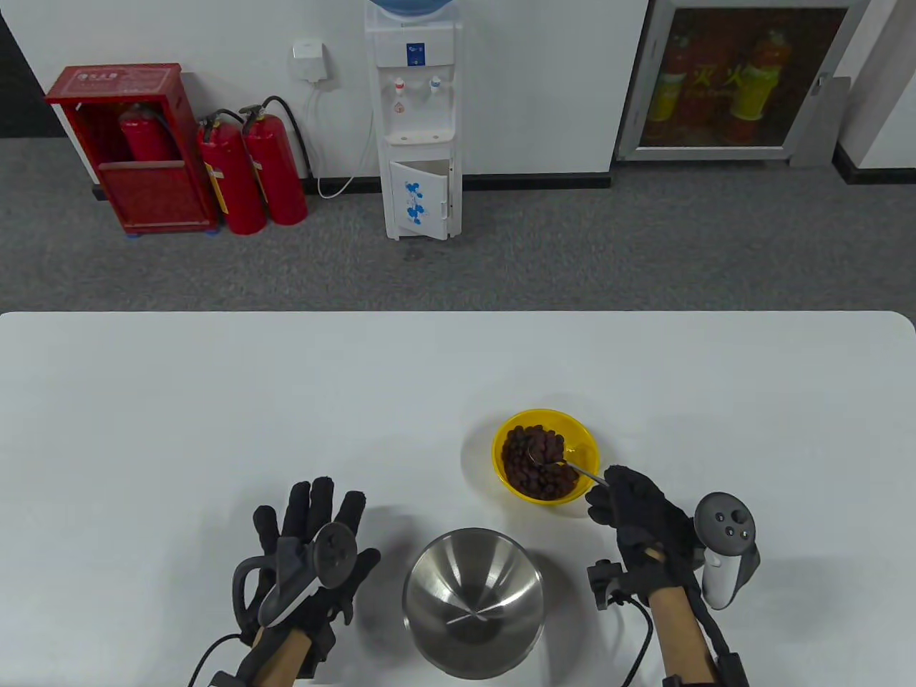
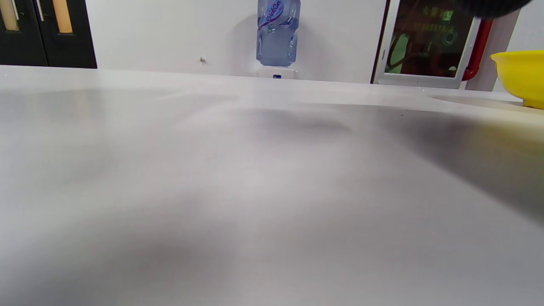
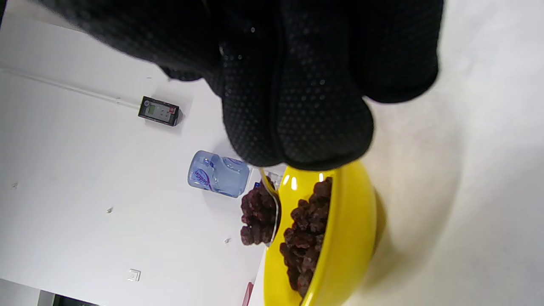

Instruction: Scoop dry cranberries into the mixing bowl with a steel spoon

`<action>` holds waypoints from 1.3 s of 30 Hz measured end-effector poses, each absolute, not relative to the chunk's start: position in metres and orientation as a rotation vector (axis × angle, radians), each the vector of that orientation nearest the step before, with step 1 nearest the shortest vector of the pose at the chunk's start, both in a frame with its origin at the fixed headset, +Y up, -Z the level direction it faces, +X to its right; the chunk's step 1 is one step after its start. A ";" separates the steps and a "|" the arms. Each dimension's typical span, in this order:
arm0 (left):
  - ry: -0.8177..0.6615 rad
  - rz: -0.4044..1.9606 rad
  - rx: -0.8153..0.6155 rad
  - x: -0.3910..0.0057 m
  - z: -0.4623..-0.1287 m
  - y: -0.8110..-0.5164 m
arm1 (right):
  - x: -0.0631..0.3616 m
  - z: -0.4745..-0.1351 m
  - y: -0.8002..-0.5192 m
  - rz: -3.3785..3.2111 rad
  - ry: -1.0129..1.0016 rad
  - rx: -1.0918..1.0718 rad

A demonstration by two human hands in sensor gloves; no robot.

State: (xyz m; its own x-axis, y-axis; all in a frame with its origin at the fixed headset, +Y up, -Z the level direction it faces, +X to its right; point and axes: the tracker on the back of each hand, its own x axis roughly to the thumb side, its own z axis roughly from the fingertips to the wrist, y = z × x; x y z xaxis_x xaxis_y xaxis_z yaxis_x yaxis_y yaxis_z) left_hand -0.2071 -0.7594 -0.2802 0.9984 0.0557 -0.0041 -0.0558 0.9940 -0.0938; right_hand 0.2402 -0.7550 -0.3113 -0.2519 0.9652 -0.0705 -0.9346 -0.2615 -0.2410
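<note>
Scooping was under way: the right hand (image 1: 647, 515) pinched the spoon (image 1: 565, 464), loaded over the yellow bowl (image 1: 581, 438), needing a level carry to the steel bowl (image 1: 472, 601) nearer the person, while the left hand (image 1: 315, 558) lay spread left of that.

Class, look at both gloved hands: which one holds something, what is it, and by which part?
The right hand holds the steel spoon by the end of its handle, with the spoon's bowl among the cranberries in the yellow bowl. The left hand holds nothing.

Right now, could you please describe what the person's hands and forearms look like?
Both the left hand and the right hand wear black knit gloves with dotted fingers. A grey tracker with round buttons sits on each back. Black cables trail from the wrists, and the forearms are bare.
</note>
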 end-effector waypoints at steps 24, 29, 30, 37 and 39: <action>0.002 0.044 -0.097 -0.205 -0.280 -0.760 | 0.205 -0.260 -0.720 1.799 -0.152 0.060; 0.006 0.044 -0.097 -0.206 -0.280 -0.759 | 0.197 -0.258 -0.717 1.830 -0.153 0.143; 0.006 0.045 -0.097 -0.206 -0.280 -0.759 | 0.196 -0.257 -0.717 1.832 -0.155 0.151; 0.007 0.046 -0.098 -0.207 -0.280 -0.759 | 0.192 -0.258 -0.720 1.842 -0.162 0.200; 0.008 0.047 -0.099 -0.207 -0.280 -0.759 | 0.191 -0.258 -0.720 1.846 -0.160 0.218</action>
